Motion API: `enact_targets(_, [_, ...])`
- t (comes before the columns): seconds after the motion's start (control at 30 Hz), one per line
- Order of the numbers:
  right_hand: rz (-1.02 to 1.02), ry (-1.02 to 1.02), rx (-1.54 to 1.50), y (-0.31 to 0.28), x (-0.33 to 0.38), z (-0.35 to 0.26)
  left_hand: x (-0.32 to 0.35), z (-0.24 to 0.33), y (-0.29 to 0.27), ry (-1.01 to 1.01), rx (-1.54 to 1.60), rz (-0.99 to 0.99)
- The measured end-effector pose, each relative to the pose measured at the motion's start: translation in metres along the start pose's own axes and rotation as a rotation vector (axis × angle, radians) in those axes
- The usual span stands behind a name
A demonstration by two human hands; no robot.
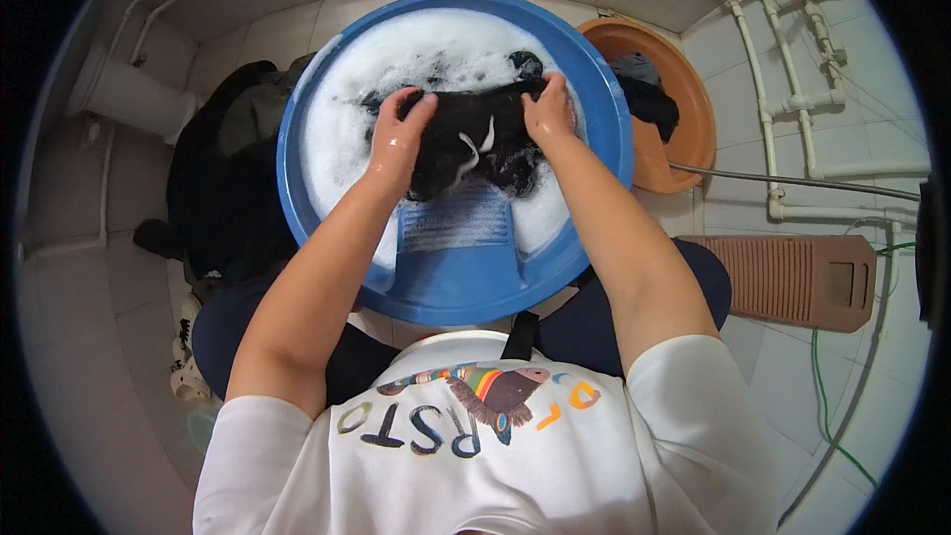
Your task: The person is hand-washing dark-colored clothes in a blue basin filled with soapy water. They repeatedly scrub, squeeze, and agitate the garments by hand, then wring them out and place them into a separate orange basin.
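A wet black garment (458,134) is stretched between my hands above the suds in a round blue basin (297,178). Its kind cannot be made out, and streaks of foam cling to its middle. My left hand (398,142) grips its left side, thumb and fingers curled at the edge. On the opposite side my right hand (551,111) pinches the upper right corner. Below the cloth, a blue ridged washboard (456,248) leans from the foam up to the basin's near rim. White foam (332,124) covers much of the water and hides what lies under it.
Dark clothes (238,168) are heaped left of the basin. An orange-brown tub (693,129) with dark cloth stands at the right rear. A brown washboard (792,279) lies by my right knee. White pipes (758,89), a grey hose (792,178) and a green cord (822,406) run along the right.
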State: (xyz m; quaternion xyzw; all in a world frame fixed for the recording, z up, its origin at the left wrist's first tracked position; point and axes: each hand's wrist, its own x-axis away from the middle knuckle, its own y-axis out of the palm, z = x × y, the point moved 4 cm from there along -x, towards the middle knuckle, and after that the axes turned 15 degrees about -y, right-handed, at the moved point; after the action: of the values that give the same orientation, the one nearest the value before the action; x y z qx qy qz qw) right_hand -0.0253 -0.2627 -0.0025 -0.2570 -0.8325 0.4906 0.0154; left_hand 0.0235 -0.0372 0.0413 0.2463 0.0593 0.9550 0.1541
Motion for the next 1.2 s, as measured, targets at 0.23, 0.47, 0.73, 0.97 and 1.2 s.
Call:
enact_targets(0.23, [-0.645,0.120,0.145,0.017,0.010,0.012,-0.024,-0.029,-0.030,-0.098,-0.763,0.059])
enact_targets(0.47, [0.057,-0.680,0.169,-0.008,0.022,-0.084,-0.029,-0.038,-0.032,-0.222,0.009,-0.008])
enact_targets(0.73, [0.090,-0.856,-0.468,-0.033,0.078,-0.185,-0.013,-0.038,-0.009,-0.622,0.613,-0.397])
enact_targets(0.97, [0.161,-0.327,-0.382,-0.013,0.034,-0.118,0.014,-0.036,0.017,-0.606,0.393,-0.171])
enact_targets(1.2, [0.093,-0.605,-0.478,-0.015,0.072,-0.173,-0.010,-0.062,-0.006,-0.394,0.566,-0.565])
